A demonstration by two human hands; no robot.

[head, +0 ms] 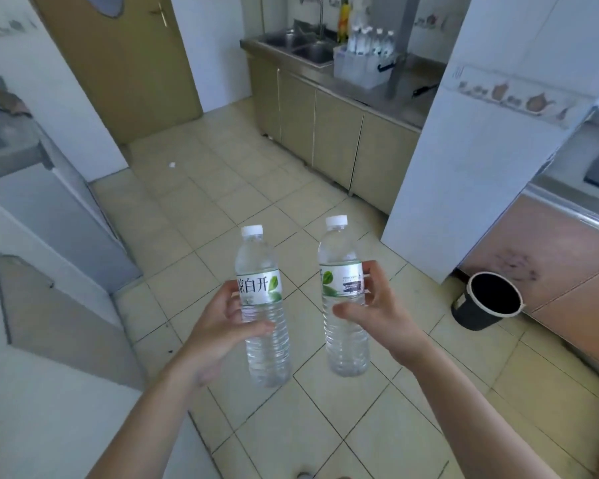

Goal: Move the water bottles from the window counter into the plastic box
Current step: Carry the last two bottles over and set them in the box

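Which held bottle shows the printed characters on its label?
The bottle in the left hand: that bottle has large dark characters facing the camera. The right hand's bottle shows only a leaf and small print.

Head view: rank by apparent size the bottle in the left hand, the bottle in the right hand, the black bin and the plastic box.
1-2. Left-hand bottle and right-hand bottle: alike, no ranking.
3-4. Black bin and plastic box: look alike; the box is farther off, so true size is unsure.

clear plastic bottles, steel counter
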